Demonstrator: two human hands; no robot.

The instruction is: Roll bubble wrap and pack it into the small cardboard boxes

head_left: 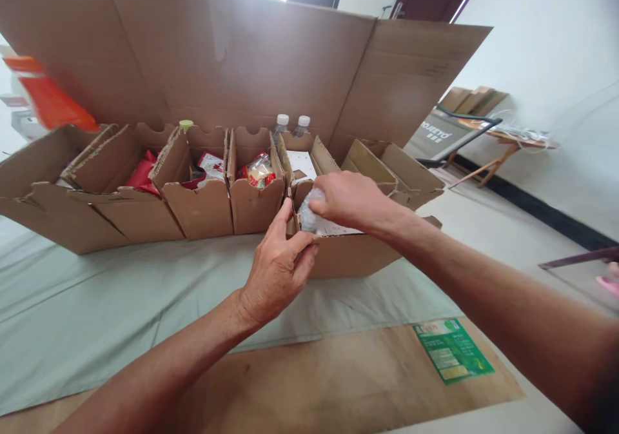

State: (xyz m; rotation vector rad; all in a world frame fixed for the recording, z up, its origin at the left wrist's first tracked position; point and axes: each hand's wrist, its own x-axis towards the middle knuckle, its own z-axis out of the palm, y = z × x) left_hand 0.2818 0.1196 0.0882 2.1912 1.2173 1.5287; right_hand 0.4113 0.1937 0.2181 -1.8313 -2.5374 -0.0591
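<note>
My right hand (348, 198) is closed on a crumpled piece of clear bubble wrap (311, 211), down inside a cardboard box (353, 256) at the front right of the row. My left hand (280, 260) grips that box's near left corner, thumb and fingers on either side of its edge. White paper or card lies in the box under the right hand. Just behind it, another bin holds a white card (300, 165). To the left, a bin (251, 211) contains a clear-and-red food packet (260, 171).
More cardboard bins (198, 211) with red packets (144, 171) stand leftward, before a tall cardboard panel (242, 60). Two white-capped bottles (304, 123) are behind. A pale green cloth (203, 298) covers the table; a green printed sheet (453, 350) lies at its front.
</note>
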